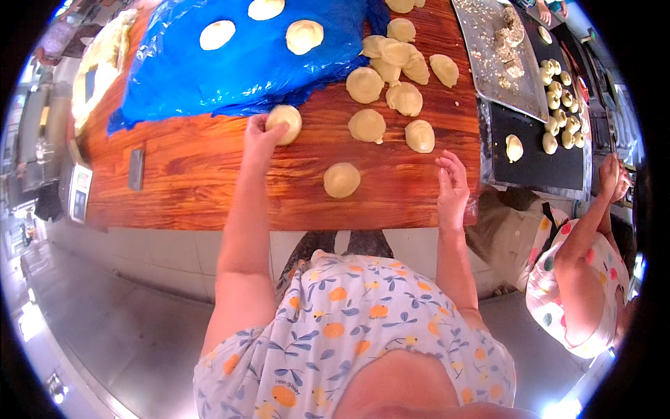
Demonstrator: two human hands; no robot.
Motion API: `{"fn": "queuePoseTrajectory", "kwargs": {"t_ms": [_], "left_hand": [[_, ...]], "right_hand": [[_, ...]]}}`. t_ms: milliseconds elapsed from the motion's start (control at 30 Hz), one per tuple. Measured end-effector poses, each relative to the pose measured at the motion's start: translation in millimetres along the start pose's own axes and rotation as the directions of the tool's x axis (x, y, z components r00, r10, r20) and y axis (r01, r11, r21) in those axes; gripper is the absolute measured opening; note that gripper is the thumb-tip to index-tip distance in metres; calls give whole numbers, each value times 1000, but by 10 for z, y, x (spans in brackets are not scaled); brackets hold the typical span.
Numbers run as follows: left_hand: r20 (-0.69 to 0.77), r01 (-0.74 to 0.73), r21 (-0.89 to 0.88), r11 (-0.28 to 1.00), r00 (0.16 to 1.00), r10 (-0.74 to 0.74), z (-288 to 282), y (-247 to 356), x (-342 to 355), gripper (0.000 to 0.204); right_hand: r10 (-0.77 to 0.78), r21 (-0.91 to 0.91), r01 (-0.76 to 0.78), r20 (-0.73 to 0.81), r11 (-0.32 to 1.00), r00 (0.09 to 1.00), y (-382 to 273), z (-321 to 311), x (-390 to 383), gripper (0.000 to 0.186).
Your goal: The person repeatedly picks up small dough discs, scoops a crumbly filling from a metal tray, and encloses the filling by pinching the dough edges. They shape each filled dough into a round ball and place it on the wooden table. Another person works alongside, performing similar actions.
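Note:
My left hand pinches a flat round dough disc by its edge, at the front border of the blue plastic sheet. Over the wooden table's right front part, my right hand is raised with its fingers apart and nothing in them. Closest to it lies a pale dough round. Between my hands, another dough disc rests flat on the wood. Farther back are more discs, some heaped in an overlapping pile. A few discs lie spread out on the blue sheet.
A metal tray with crumbs and coated rolls overlaps a black tray holding several dough balls. A dark flat bar lies at the table's left, near a scale. A co-worker stands at the right.

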State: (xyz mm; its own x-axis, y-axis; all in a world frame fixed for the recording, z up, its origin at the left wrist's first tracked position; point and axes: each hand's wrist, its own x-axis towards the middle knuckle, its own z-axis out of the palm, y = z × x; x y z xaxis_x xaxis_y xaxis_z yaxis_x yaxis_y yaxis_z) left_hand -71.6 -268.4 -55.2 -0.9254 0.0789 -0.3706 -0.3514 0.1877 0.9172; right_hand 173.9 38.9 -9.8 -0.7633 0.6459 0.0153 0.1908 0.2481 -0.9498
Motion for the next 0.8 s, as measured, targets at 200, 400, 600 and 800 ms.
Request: {"fn": "queuePoseTrajectory", "kwargs": {"t_ms": [200,400,600,800], "left_hand": [[297,-47,314,948,953,-51,-772,-304,-185,54],[-128,-5,835,551,971,204,41,-584,-470,76],[235,-300,933,198,927,293,11,-442,-612,88],[468,-497,861,108,858,212,-59,-218,-618,90]], "right_hand": [[15,36,-18,79,999,997,8,355,-148,17],[-2,57,-5,132,998,991,-132,730,-207,17],[14,93,-34,204,995,979,-153,894,-135,19],[83,138,-121,257,983,963,-156,985,-4,19]]}}
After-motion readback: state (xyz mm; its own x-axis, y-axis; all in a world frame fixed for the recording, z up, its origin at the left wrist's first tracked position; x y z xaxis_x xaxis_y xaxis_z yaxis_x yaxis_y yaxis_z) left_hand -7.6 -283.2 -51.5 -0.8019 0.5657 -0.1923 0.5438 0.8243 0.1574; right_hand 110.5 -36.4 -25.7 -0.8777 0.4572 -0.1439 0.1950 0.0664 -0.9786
